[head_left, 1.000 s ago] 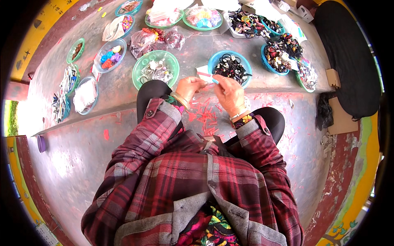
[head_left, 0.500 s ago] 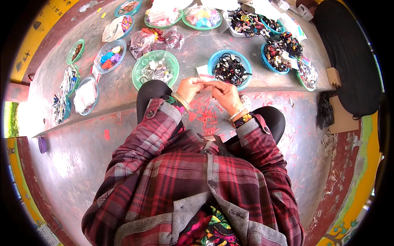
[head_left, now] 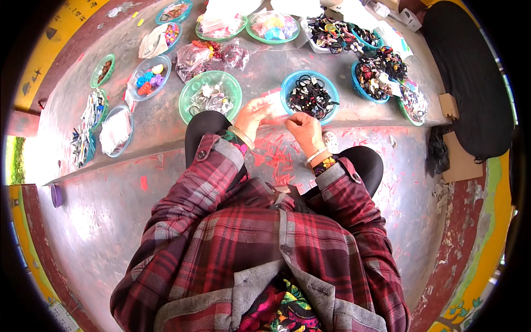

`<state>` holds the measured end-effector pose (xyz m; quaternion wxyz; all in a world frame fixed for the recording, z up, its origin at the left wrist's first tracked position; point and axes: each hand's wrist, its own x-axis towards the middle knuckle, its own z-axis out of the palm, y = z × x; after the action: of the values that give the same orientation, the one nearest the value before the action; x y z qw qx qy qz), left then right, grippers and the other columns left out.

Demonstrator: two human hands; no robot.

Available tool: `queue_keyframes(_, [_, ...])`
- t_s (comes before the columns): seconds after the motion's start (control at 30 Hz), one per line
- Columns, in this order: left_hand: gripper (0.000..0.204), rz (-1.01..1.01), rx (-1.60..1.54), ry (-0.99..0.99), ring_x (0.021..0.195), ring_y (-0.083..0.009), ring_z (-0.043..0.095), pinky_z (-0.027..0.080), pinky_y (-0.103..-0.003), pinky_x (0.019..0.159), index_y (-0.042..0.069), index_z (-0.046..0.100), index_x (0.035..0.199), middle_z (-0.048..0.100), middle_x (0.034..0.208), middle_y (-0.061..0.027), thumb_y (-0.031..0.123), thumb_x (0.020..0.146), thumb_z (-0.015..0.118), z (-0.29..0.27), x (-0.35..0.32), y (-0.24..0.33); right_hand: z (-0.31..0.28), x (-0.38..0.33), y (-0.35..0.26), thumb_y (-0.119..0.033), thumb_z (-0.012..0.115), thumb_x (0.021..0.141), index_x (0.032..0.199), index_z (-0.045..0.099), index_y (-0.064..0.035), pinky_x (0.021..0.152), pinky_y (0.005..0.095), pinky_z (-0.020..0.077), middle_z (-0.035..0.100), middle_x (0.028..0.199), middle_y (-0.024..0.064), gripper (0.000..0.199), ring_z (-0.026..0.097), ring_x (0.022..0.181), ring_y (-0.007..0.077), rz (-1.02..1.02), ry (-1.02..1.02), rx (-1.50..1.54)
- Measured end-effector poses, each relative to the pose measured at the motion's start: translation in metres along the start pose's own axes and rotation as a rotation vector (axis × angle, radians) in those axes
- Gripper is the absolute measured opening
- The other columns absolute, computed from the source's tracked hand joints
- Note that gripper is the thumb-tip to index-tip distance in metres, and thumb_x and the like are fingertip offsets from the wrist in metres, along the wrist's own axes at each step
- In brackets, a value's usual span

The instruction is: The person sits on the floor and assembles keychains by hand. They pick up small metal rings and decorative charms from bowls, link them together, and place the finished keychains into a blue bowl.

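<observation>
1. L hand (head_left: pixel 253 117): fingers loosely extending toward R; can't tell if clamping on pkt.
2. R hand (head_left: pixel 306 133): fingers curling in; can't tell if tips are pinching anything.
3. Clear pkt (head_left: pixel 275 104), red-edged, qty 1: lying btwn my hands, just R of L fingertips, up-L of R hand; L looking nearer. Long axis apparently running away from me, approx.; lower end unclear.
4. Blue bowl (head_left: pixel 327 83) w/ black cords (head_left: pixel 310 95): sitting just R of pkt, crowding that side.
5. Green bowl (head_left: pixel 193 86), sm. trinkets: sitting L, beyond L hand.
6. Grey ledge (head_left: pixel 263 72): stretching bare btwn bowls; its edge running below hands.
7. Red scraps (head_left: pixel 281 166): littering floor btwn my knees.
</observation>
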<state>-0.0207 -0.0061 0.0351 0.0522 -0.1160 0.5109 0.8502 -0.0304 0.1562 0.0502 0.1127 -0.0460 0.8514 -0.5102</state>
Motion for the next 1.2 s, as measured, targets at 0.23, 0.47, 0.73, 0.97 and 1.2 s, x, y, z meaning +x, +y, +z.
queue_keyframes(0.23, [0.026, -0.228, 0.210, -0.147, 0.074, -0.0081, 0.052, 0.038, -0.022, 0.059, 0.010, 0.057, 0.089, 0.057, 0.080, 0.0013, 0.035, 0.082, 0.056, 0.003, -0.001, -0.012, 0.001, -0.008, -0.010, -0.017, 0.056, 0.071, 0.071, 0.051, -0.0080, 0.063, 0.0367, 0.0413, 0.051, 0.070, 0.0065, 0.010, 0.053, 0.072, 0.0251, -0.610, 0.207, -0.902])
queue_keyframes(0.47, [0.021, -0.222, 0.201, -0.126, 0.065, -0.0090, 0.057, 0.034, -0.018, 0.046, 0.007, 0.058, 0.095, 0.061, 0.081, -0.0019, 0.025, 0.086, 0.051, -0.010, 0.004, -0.015, 0.013, -0.015, -0.007, -0.028, 0.062, 0.070, 0.078, 0.057, -0.0078, 0.065, 0.0376, 0.0420, 0.056, 0.076, 0.0074, 0.022, 0.054, 0.076, 0.0241, -0.768, 0.102, -0.750])
queue_keyframes(0.73, [0.021, -0.193, 0.264, -0.211, 0.074, -0.0092, 0.058, 0.033, -0.017, 0.046, 0.003, 0.057, 0.096, 0.062, 0.088, -0.0055, 0.021, 0.087, 0.050, -0.008, 0.001, -0.003, -0.009, 0.007, 0.008, -0.019, 0.063, 0.072, 0.079, 0.064, -0.0006, 0.059, 0.0256, 0.0452, 0.062, 0.068, 0.0096, 0.020, 0.059, 0.062, 0.0171, -0.124, -0.060, -0.041])
queue_keyframes(0.97, [0.019, -0.281, 0.159, -0.157, 0.076, -0.0090, 0.056, 0.032, -0.015, 0.044, 0.002, 0.054, 0.096, 0.061, 0.090, -0.0077, 0.016, 0.084, 0.055, -0.008, 0.003, -0.006, -0.002, 0.008, 0.023, -0.009, 0.062, 0.075, 0.080, 0.065, 0.0020, 0.057, 0.0204, 0.0422, 0.061, 0.067, 0.0032, 0.013, 0.053, 0.060, 0.0075, 0.084, -0.220, 0.332])
queue_keyframes(1.2, [0.020, -0.304, 0.072, -0.136, 0.073, -0.0089, 0.058, 0.033, -0.015, 0.042, 0.001, 0.055, 0.095, 0.062, 0.086, -0.0082, 0.014, 0.080, 0.060, -0.012, 0.005, -0.009, 0.000, 0.004, 0.016, -0.008, 0.064, 0.073, 0.080, 0.067, 0.0009, 0.057, 0.0202, 0.0423, 0.063, 0.073, 0.0034, 0.012, 0.052, 0.062, 0.0061, 0.059, -0.166, 0.375])
